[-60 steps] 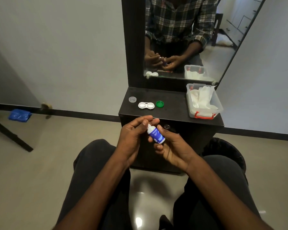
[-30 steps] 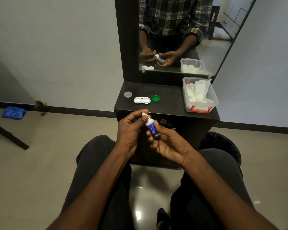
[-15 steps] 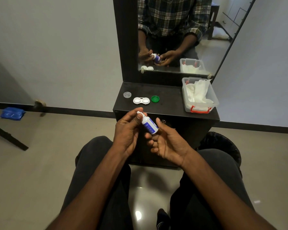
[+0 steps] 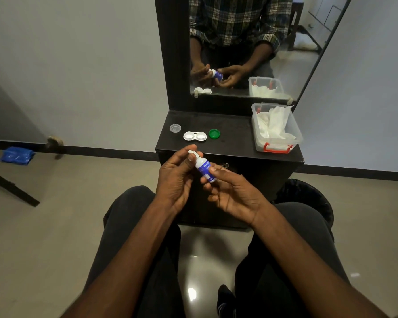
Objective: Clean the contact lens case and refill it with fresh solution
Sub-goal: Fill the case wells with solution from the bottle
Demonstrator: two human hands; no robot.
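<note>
Two hands meet before the worktop: the right hand grips the solution bottle (tilted), the left hand pinches its white tip. Beyond lies the open lens case.

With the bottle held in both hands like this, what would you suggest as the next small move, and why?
Probably lift the cap clear: the left hand pinches the cap of the solution bottle while the right hand holds its body, and the open lens case waits uncapped.
</note>
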